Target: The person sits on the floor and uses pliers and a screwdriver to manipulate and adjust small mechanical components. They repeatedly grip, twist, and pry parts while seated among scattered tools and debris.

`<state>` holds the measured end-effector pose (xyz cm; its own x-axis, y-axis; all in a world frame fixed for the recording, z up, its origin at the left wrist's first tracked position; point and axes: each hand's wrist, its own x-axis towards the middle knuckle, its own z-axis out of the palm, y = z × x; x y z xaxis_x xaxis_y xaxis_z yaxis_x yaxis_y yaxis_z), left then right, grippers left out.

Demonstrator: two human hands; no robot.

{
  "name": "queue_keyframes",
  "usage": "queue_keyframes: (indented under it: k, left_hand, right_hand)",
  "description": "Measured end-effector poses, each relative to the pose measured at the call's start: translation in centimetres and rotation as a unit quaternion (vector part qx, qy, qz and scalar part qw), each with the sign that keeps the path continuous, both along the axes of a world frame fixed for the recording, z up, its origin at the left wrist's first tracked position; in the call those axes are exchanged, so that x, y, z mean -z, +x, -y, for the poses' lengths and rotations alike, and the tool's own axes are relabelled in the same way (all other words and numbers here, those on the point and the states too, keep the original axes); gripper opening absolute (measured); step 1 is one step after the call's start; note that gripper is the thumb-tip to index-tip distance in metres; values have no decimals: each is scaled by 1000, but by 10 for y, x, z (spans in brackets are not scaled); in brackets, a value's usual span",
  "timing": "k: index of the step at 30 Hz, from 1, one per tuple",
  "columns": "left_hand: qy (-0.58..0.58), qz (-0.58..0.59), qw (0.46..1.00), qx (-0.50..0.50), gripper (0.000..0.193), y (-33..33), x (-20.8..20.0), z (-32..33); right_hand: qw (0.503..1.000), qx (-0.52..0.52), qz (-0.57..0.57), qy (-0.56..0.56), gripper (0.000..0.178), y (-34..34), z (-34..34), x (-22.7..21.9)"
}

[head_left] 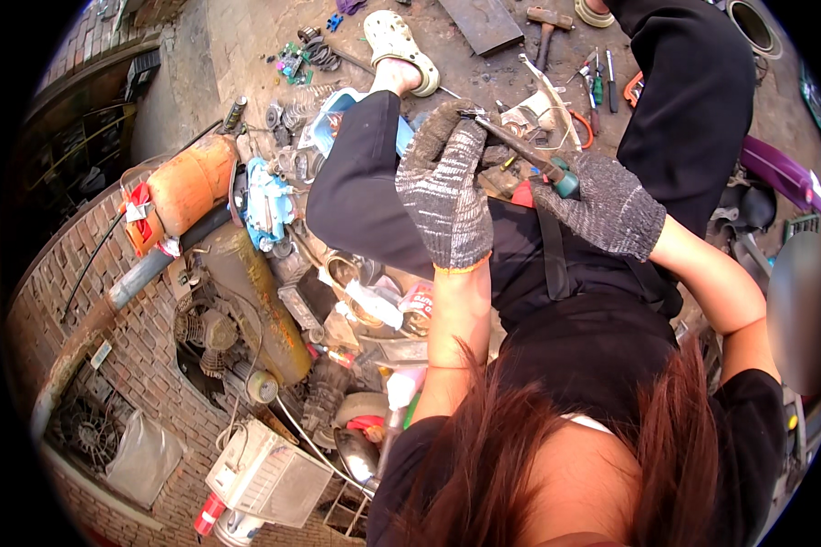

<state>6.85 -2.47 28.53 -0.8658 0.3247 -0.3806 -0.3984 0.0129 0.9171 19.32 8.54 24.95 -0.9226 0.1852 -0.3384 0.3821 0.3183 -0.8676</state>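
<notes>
Both my hands wear grey speckled knit gloves and meet above my lap. My right hand (609, 206) is closed around the dark green handle of a screwdriver (518, 146), whose long shaft slants up and left. The shaft's tip reaches the fingertips of my left hand (445, 187). Those fingers are pinched together around a small metallic piece (471, 113), too small and partly covered to name. Behind the hands, an orange-handled tool (582, 129) and pale scraps (534, 114) lie on the ground.
Beyond my feet lie a hammer (547, 25), a dark metal plate (482, 23) and several screwdrivers (610, 82). A blue basin (324, 128) stands by my left leg. Leftward are an orange tank (187, 191), a rusty cylinder (255, 305) and piled parts. A purple panel (780, 171) sits right.
</notes>
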Motion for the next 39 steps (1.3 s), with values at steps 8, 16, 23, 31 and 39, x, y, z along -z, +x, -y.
queue_keyframes:
  k: [8,16,23,31,39]
  left_hand:
    - [28,12,999,12,17,0,14,-4]
    - [36,33,998,30,20,-7,22,-1]
    - [37,15,999,9,18,-12,36,-3]
    - [29,40,999,16,18,-16,52,-7]
    - [-101,-199,959,174,15,-38,87,-4]
  right_hand:
    - [989,34,-29,139,30,5,0,13]
    - [980,108,-76,-149,29,1,11,16]
    - [948,253,-164,-107,28,-38,16,31]
    - [982,117,-131,-69,39,-61,3,79]
    - [973,153,-145,93,35,-63,-1,104]
